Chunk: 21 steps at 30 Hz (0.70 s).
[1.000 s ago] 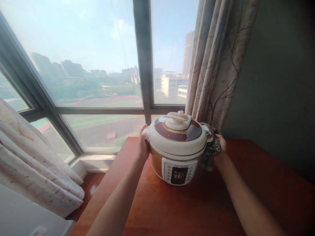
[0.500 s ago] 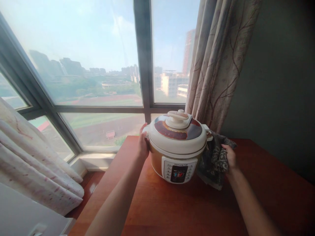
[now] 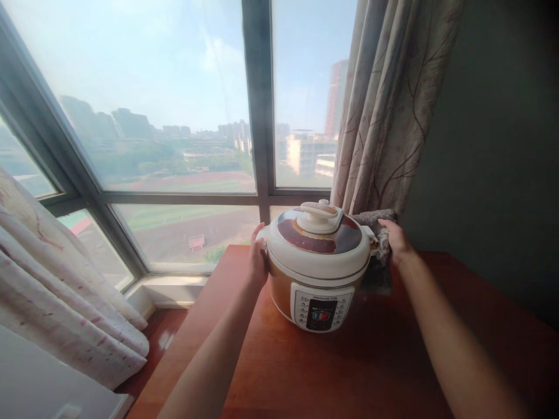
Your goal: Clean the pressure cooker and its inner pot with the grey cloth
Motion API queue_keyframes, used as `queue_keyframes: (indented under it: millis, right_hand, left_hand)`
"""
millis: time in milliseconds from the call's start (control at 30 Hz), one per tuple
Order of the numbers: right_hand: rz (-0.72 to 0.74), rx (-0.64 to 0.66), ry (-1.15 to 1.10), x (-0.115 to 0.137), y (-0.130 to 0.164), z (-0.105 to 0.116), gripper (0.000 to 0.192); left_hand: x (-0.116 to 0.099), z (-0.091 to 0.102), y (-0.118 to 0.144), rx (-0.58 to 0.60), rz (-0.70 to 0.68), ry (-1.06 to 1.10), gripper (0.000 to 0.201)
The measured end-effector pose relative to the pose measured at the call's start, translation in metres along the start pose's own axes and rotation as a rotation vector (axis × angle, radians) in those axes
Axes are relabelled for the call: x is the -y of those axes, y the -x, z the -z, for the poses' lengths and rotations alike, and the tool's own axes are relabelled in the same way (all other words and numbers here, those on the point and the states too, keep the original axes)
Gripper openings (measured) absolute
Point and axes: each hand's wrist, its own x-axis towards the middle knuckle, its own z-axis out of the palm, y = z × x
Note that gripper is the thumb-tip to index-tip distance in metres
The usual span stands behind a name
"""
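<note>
A cream and brown electric pressure cooker (image 3: 319,265) stands on a reddish wooden table (image 3: 358,366), its lid on and its control panel facing me. My left hand (image 3: 257,259) grips the cooker's left side by the lid rim. My right hand (image 3: 395,241) holds a dark patterned cloth (image 3: 379,256) pressed against the cooker's upper right side, near the right handle. Part of the cloth hangs down behind the cooker.
A patterned curtain (image 3: 384,110) hangs just behind the cooker on the right, beside a dark green wall (image 3: 493,145). A large window (image 3: 174,128) fills the left and middle. A second curtain (image 3: 56,291) lies bunched at the lower left. The table's left edge drops to the floor.
My right hand lifted the cloth from low beside the cooker up against its upper right side. My left hand stayed on the left side. The view shifted slightly.
</note>
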Motion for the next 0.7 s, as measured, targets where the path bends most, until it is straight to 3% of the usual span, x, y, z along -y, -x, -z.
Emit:
queue_keyframes:
  millis: [133,233,300,500,600,700]
  right_hand:
    - [0.059,0.054,0.199,0.025,-0.013,-0.009,0.021]
    - [0.174,0.089,0.339,0.038,-0.005,-0.024,0.017]
    - [0.265,0.103,0.402,0.04,0.01,-0.035,0.018]
    - [0.692,0.058,0.693,0.028,0.076,-0.041,0.05]
    - [0.771,0.093,0.733,0.024,0.101,-0.036,0.055]
    - [0.795,0.115,0.757,0.02,0.106,-0.032,0.058]
  left_hand:
    - [0.0,0.0,0.001,-0.01,0.001,0.007,0.07]
    - [-0.001,-0.001,0.001,-0.02,0.003,0.022,0.067]
    - [-0.001,-0.002,0.001,-0.021,0.004,0.029,0.067]
    - [0.001,-0.001,0.001,-0.022,-0.001,0.037,0.066]
    - [0.001,-0.001,0.001,-0.015,-0.004,0.051,0.065]
    - [0.0,0.0,0.001,-0.011,0.008,0.057,0.064]
